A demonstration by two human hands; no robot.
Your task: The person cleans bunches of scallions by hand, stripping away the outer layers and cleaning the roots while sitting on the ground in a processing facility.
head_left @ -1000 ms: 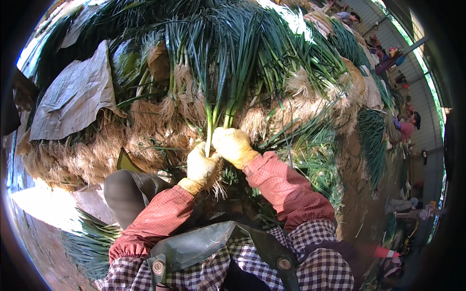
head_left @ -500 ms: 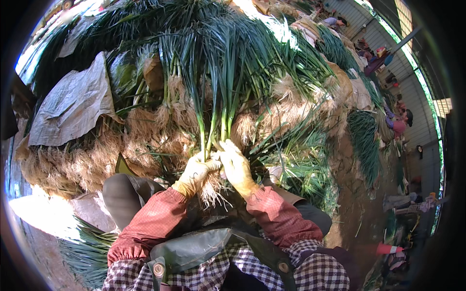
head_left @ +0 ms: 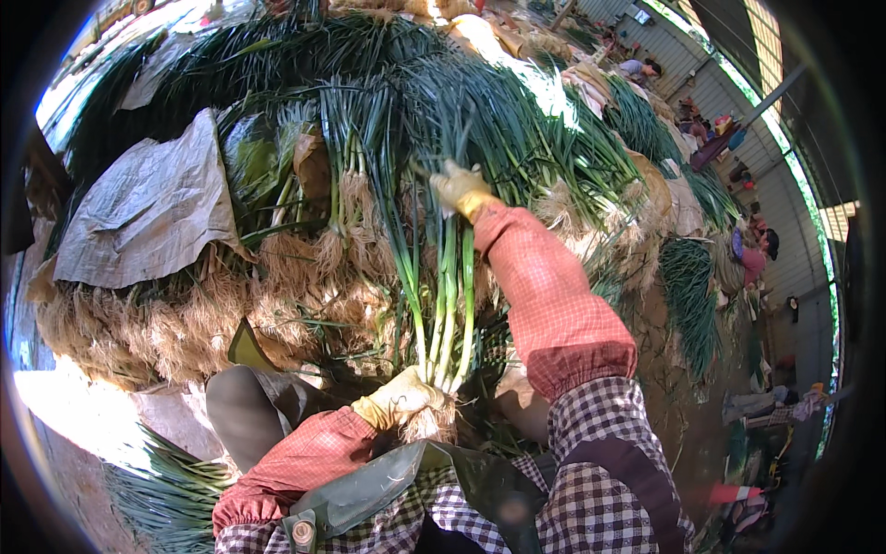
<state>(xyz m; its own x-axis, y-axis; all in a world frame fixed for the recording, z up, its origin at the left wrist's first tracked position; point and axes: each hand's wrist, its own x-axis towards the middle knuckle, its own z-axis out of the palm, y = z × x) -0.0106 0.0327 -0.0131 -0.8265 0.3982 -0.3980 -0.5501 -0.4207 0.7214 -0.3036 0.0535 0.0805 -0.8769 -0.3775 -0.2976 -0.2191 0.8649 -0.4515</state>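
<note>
My left hand point(head_left: 403, 397), in a yellowish glove, is closed around the lower stalks of a small bunch of green onions point(head_left: 447, 319). Pale stringy roots point(head_left: 431, 422) hang below that grip, and the long leaves run up and away over the pile. Farther out, my right hand point(head_left: 460, 188), gloved alike, is on the upper leaves of the bunch. Its fingers look curled over them, though leaves around the fingertips are blurred. A big heap of green onions point(head_left: 526, 138) lies in front, roots toward me.
A whitish woven sheet point(head_left: 152, 208) covers part of the heap at left. More green onions point(head_left: 171, 489) lie on the ground at lower left and in a pile point(head_left: 690, 291) at right. Several people sit farther off at right; an orange-red cone point(head_left: 734, 494) stands at lower right.
My right hand has left the root end and reached forward along the leaves. My left hand, still gripping the green onions, has come lower and closer to my body.
</note>
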